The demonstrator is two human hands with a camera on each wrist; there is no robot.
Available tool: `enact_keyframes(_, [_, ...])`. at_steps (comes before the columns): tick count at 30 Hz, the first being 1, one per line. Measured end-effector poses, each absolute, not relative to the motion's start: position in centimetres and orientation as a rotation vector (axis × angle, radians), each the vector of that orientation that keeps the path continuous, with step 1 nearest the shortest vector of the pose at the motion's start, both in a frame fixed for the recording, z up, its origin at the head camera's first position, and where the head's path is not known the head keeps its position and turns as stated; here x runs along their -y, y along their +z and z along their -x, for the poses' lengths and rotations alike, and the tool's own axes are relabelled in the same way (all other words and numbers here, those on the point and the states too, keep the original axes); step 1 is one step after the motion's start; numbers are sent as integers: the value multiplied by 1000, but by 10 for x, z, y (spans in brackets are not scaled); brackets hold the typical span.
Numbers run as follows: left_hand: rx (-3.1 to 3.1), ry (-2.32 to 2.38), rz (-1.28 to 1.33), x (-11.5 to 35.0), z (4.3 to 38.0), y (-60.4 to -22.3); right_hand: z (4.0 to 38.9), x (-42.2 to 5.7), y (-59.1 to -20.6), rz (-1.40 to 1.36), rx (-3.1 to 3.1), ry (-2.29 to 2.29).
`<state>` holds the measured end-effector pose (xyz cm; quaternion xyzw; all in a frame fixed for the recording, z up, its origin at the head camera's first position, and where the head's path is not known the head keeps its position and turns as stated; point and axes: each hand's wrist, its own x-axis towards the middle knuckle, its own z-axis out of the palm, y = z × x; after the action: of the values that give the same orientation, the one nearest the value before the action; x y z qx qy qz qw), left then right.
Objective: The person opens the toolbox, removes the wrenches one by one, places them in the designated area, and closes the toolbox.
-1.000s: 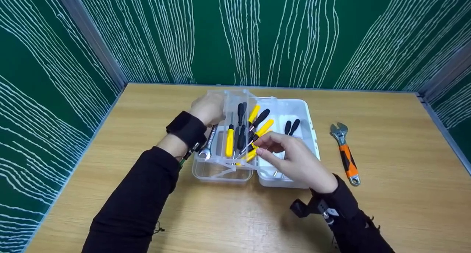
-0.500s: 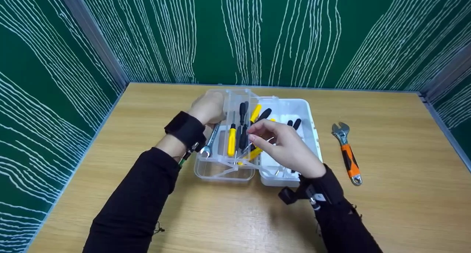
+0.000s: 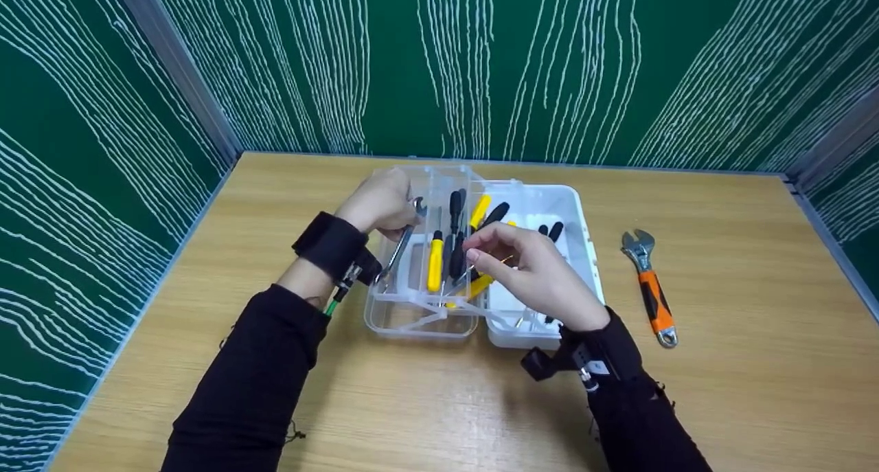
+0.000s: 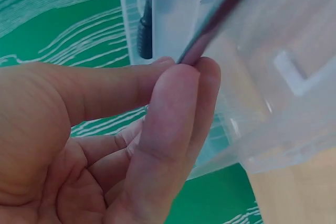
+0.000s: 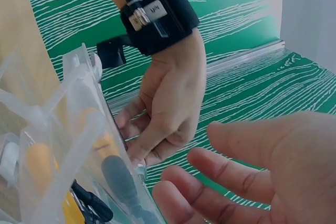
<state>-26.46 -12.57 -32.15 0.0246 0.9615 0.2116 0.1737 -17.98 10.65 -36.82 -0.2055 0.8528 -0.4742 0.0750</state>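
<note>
My left hand point(image 3: 380, 200) pinches a silver wrench point(image 3: 398, 251) between thumb and fingers. The wrench slants at the left side of the clear upper tray point(image 3: 412, 297) of an opened toolbox. In the left wrist view its thin, blurred shaft point(image 4: 210, 27) runs up from the fingertips. My right hand point(image 3: 539, 273) hovers over the toolbox's middle, its fingers loosely bent with nothing between them, as the right wrist view shows. Close to its fingertips are a black-handled screwdriver point(image 3: 456, 255) and a yellow-handled screwdriver point(image 3: 435, 262). Part of the tools below is hidden by this hand.
The white toolbox base point(image 3: 589, 252) lies to the right of the clear part, with black handles point(image 3: 555, 231) and yellow handles point(image 3: 480, 211) in it. An adjustable wrench point(image 3: 656, 300) with orange grip lies farther right on the table point(image 3: 439, 403). Green walls point(image 3: 398, 66) enclose the back and sides.
My left hand has shifted slightly left and tilted the wrench, whose upper end now shows beside the fingers. My right hand moved left and up, then stayed nearly still.
</note>
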Motion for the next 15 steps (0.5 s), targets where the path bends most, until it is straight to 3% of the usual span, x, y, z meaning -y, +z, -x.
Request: enact_keyframes(15, [-2950,931,-223,137,232,-313,179,-105,-369,621,-2525,-1460])
